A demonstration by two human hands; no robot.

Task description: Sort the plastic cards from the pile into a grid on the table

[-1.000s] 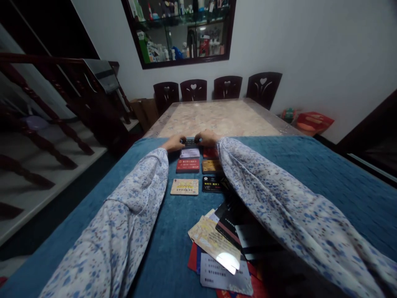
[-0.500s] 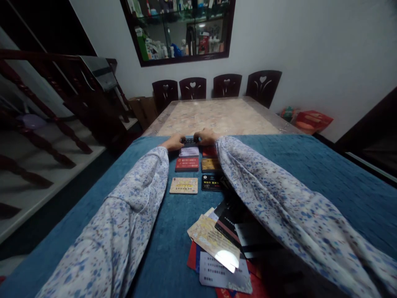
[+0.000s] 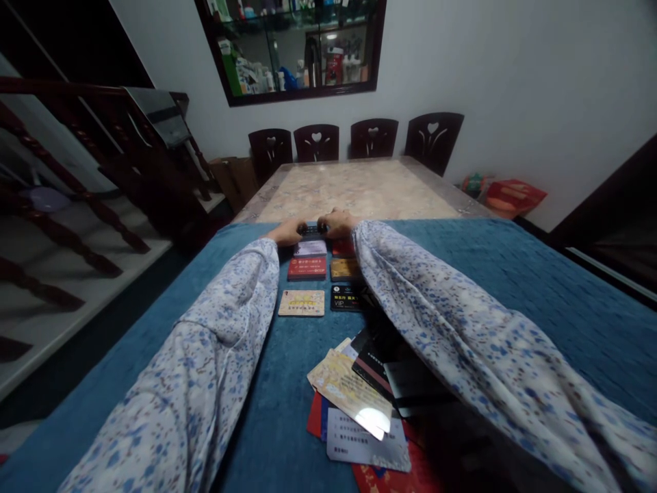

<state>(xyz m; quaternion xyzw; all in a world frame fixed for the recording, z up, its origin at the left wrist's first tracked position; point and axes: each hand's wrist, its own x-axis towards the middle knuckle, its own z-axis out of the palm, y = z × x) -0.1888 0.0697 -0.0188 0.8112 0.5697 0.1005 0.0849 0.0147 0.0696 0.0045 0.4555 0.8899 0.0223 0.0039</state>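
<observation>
Both arms reach far forward over the blue cloth. My left hand (image 3: 288, 233) has its fingers curled at the left edge of a black card (image 3: 313, 231), and my right hand (image 3: 339, 224) curls at the right edge. The card lies low at the far end of the left column. Nearer in that column are a pale lilac card (image 3: 309, 248), a red card stack (image 3: 306, 268) and a beige card (image 3: 301, 302). To their right lie a red card (image 3: 343, 248), a gold card stack (image 3: 344, 269) and a black VIP card (image 3: 347, 298), partly hidden by my right sleeve.
A loose, overlapping card pile (image 3: 352, 390) lies in front, partly in my right arm's shadow. Beyond the blue cloth (image 3: 246, 383) is the light tabletop (image 3: 359, 188), with several dark chairs (image 3: 374, 139) behind it. A wooden railing (image 3: 66, 164) stands left.
The view has shifted slightly, moving everything a little up and left. My hands stay at the black card with barely any movement.
</observation>
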